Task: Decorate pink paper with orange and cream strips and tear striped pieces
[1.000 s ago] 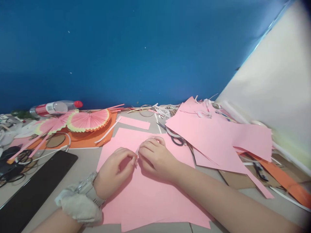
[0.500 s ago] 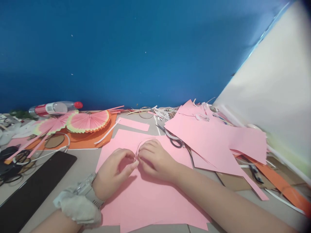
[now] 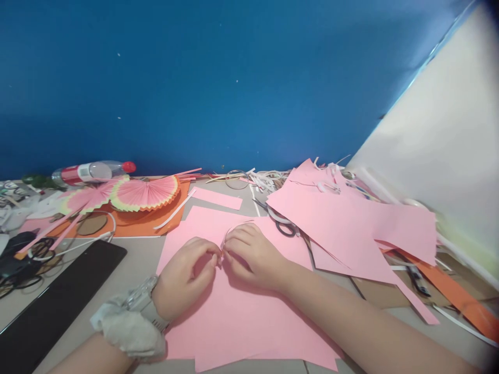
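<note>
Above the pink paper sheets [image 3: 249, 322], my left hand [image 3: 187, 275] and my right hand [image 3: 253, 254] meet fingertip to fingertip. Between them is a thin pink paper strip [image 3: 238, 224] that curves up and over behind the right fingers. Thumb and forefinger of the left hand pinch at the near end of the strip. The right fingers are closed around it as well, and much of it is hidden behind them. A pair of scissors [image 3: 286, 228] with dark handles lies right of the hands, partly under pink paper.
Left are a black phone [image 3: 62, 301], pleated pink paper fans [image 3: 146, 195] on orange paper and a plastic bottle [image 3: 93, 172]. Cut pink paper [image 3: 343, 228] piles up at right, near a utility knife [image 3: 418, 281]. Paper scraps [image 3: 268, 181] line the blue wall.
The left fingertips have pinched closer together, near the right fingertips. The whole view has shifted slightly; the things on the table lie as before.
</note>
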`<state>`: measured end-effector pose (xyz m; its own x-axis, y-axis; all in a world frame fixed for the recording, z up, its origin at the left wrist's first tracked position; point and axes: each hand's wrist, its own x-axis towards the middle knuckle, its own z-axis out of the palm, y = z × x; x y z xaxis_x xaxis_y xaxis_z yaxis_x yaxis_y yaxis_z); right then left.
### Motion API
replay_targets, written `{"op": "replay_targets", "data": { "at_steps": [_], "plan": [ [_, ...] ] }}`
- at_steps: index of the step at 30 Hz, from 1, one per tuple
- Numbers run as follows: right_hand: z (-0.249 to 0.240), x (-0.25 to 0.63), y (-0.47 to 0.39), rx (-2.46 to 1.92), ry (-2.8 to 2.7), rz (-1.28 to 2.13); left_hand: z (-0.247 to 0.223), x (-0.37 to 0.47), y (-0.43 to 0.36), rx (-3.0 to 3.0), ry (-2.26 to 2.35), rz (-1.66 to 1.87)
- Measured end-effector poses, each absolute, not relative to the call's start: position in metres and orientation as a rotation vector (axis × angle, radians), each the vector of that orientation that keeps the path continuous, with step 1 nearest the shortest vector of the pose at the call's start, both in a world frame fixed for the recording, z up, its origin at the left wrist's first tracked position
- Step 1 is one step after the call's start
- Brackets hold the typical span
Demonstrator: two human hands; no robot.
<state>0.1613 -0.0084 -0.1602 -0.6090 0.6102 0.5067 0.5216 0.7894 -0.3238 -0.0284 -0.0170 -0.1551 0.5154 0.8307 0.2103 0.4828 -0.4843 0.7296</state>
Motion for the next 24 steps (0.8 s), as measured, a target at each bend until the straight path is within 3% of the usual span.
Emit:
{"op": "replay_targets", "data": {
  "at_steps": [14,24],
  "plan": [
    [-0.1612,0.1603,-0.0086,-0.832,-2.376,0.191,-0.1555,-0.0268,-0.0156,2.042,1.07,0.781],
    [-0.1618,0.1667,-0.0013,-1.179,-2.07,0.35,-0.1519,-0.0354,-0.0137,1.606,0.88,0.908]
  ]
}}
